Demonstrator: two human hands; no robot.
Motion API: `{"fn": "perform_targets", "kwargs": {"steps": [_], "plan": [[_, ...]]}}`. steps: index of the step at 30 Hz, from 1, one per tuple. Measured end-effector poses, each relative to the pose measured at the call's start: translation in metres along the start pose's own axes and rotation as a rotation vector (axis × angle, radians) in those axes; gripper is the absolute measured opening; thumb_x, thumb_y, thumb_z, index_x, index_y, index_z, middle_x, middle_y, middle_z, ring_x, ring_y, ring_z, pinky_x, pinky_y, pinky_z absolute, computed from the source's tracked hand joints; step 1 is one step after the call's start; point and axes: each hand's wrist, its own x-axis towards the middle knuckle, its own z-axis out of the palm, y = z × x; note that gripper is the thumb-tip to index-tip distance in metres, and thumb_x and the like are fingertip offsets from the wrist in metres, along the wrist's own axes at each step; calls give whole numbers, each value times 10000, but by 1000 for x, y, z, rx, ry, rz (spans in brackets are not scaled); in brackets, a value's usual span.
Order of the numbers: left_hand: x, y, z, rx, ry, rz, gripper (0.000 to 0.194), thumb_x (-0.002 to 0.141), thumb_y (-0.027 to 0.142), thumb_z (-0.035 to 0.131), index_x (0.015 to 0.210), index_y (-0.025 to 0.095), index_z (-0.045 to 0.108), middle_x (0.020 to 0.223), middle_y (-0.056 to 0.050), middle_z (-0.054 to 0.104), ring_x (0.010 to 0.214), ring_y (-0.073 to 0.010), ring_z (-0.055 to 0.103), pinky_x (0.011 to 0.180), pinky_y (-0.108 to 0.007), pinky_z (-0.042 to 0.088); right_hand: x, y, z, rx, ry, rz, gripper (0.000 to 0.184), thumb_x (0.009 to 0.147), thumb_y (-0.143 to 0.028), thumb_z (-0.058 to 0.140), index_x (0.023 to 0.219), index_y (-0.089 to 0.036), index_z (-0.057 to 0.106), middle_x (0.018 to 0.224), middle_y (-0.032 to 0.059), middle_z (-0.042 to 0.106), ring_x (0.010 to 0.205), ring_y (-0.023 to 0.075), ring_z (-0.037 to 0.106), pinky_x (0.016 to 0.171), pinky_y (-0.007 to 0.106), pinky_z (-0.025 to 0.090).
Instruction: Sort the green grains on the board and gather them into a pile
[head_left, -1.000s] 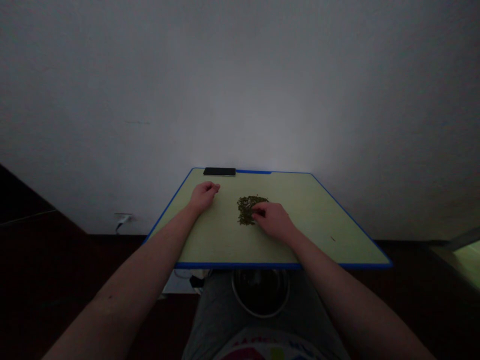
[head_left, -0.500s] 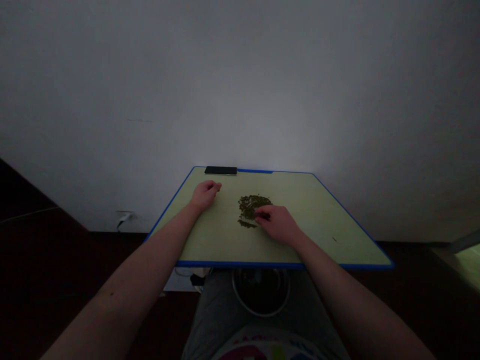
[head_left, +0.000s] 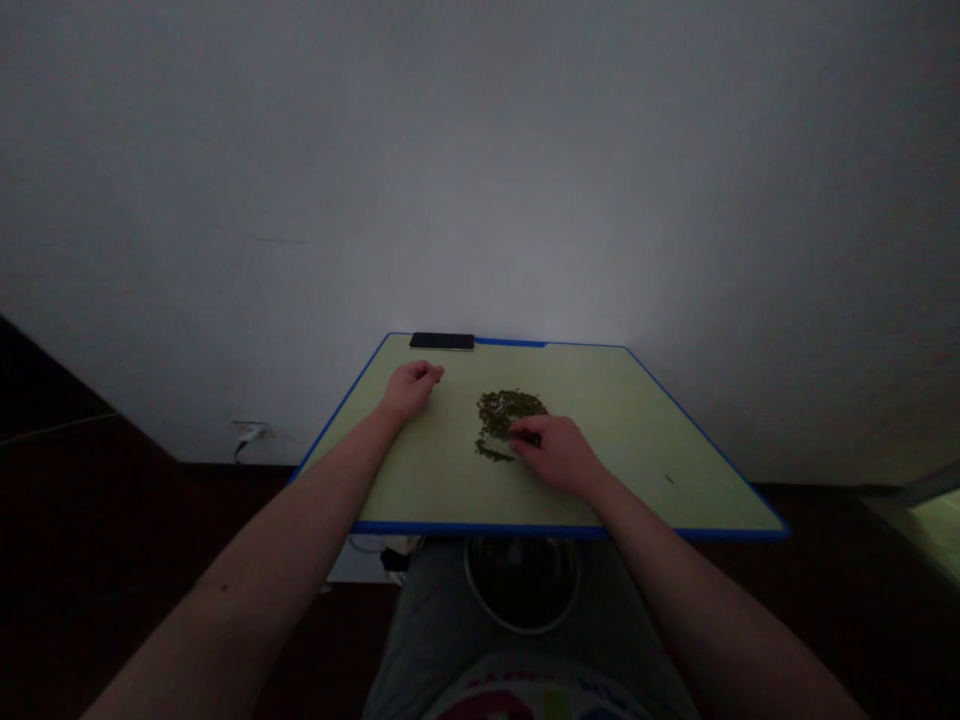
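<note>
Nearest, a round dark bowl with a pale rim point(head_left: 523, 632) sits in the lap below the board's edge. The right hand point(head_left: 559, 455) lies low, its fingers point(head_left: 525, 437) curled closed against the near edge of a loose heap of dark green dried leaf flakes point(head_left: 506, 417) (whether they pinch any, the dim view hides). Working low at the edge keeps flakes from scattering. The heap lies on a pale green board with a blue rim point(head_left: 622, 482). The left hand point(head_left: 409, 390), loosely closed, rests apart, short of a flat black phone point(head_left: 442, 341) at the far edge.
</note>
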Motion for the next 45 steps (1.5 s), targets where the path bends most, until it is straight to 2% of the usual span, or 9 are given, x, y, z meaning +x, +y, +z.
{"fn": "perform_targets", "kwargs": {"steps": [14, 21, 32, 45], "plan": [[0, -2, 0, 19, -3, 10, 344, 731, 487, 475, 611, 169, 527, 476, 41, 407, 471, -92, 367, 477, -230, 277, 1, 3, 2, 28, 42, 87, 232, 758, -247, 554, 959, -221, 667, 880, 19, 692, 779, 160, 622, 734, 283, 461], [1, -2, 0, 29, -6, 24, 347, 727, 490, 475, 619, 166, 538, 479, 40, 410, 484, -93, 378, 488, -231, 287, 3, 6, 4, 11, 69, 75, 227, 754, -245, 561, 950, -211, 669, 857, 18, 696, 754, 153, 621, 731, 276, 459], [2, -6, 0, -1, -2, 23, 358, 729, 505, 476, 624, 168, 535, 483, 42, 400, 476, -92, 367, 480, -229, 285, -1, -5, 4, -2, 71, 58, 196, 752, -260, 563, 907, -233, 681, 846, 10, 698, 756, 164, 625, 718, 282, 459], [2, -4, -1, 5, 0, 22, 341, 731, 483, 482, 608, 168, 532, 480, 41, 409, 475, -90, 368, 484, -229, 285, 12, -3, 8, -20, 69, 99, 214, 748, -260, 573, 934, -236, 675, 858, 9, 696, 772, 167, 622, 734, 284, 456]]}}
